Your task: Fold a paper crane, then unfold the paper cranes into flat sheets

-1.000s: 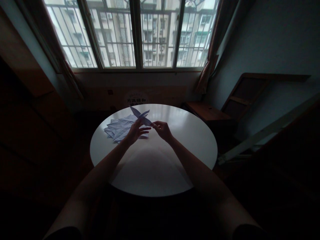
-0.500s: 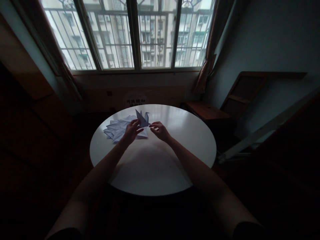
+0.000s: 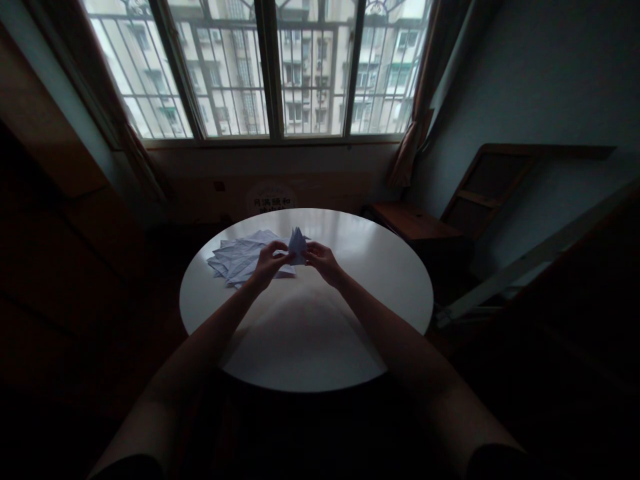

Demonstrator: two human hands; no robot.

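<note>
Between my hands, above the far half of the round white table, is a folded paper crane with its points upward. My left hand pinches its left side between thumb and fingers. On the opposite side my right hand grips it the same way. The crane's head and tail are hard to tell apart at this angle. Just left of it, partly behind my left hand, lies a pile of creased white paper sheets.
Beyond the table a barred window lets in light. A low wooden cabinet stands at the back right, near a leaning wooden frame. Curtains hang beside the window.
The crane has been turned from a side view to an end-on view and lowered slightly to the right. My right hand has closed on its right side.
</note>
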